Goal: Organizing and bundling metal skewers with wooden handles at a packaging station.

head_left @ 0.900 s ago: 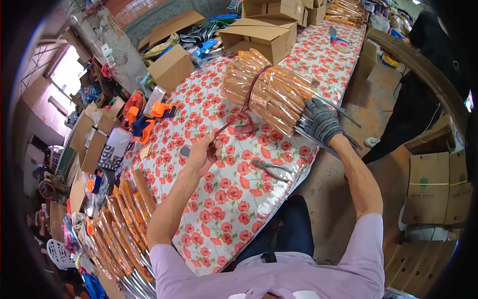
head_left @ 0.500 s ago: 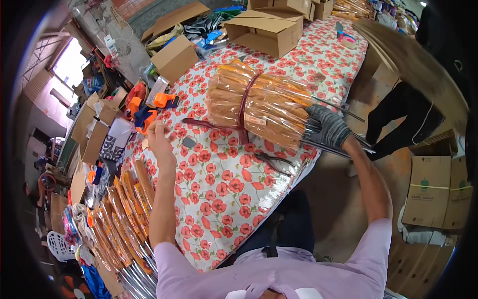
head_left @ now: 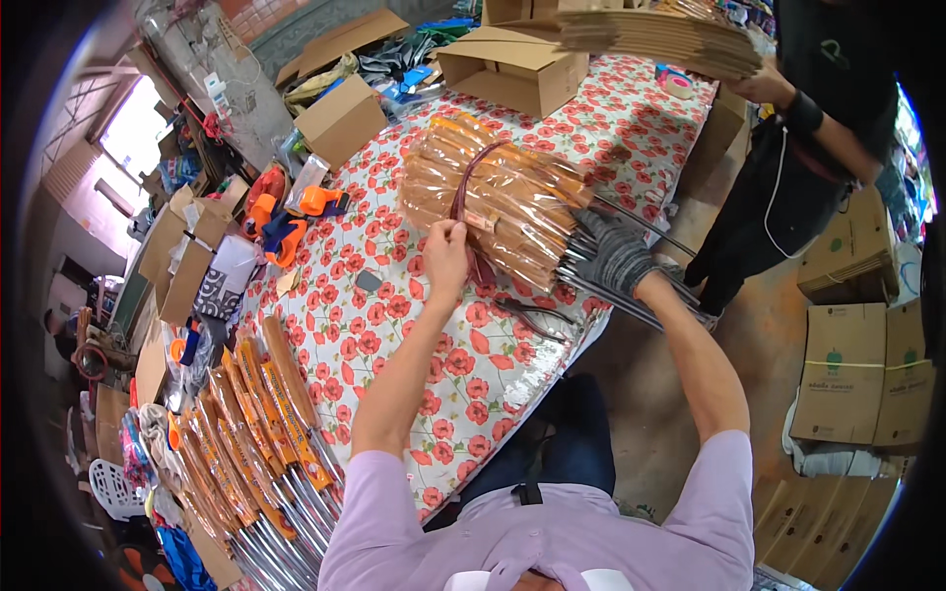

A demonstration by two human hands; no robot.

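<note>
A bundle of brown pieces in clear, orange-printed plastic (head_left: 532,222) lies on the flower-patterned table cover (head_left: 424,384), with dark metal rods (head_left: 631,302) sticking out of its right end. A dark red strap (head_left: 471,182) runs around its middle. My bare left hand (head_left: 446,261) is closed, its fingers pinching the strap at the bundle's near side. On the right end, my right hand (head_left: 618,258), in a dark grey knitted glove, is wrapped over the rods. Just in front of the bundle lie dark-handled pliers (head_left: 532,319). A small grey flat piece (head_left: 369,281) rests left of my left hand.
More plastic-wrapped rods (head_left: 251,433) lie at the near left. Open cardboard boxes (head_left: 512,69) stand at the back, orange straps (head_left: 286,241) at the left. Beyond the table's right edge, a person (head_left: 788,148) holds a stack of flat cardboard (head_left: 660,44). Tied cartons (head_left: 840,374) stand at the right.
My left hand has moved right and taken hold of the strap. The bundle and my right hand have shifted slightly left and down. The other person's cardboard stack has swung left over the table's far end.
</note>
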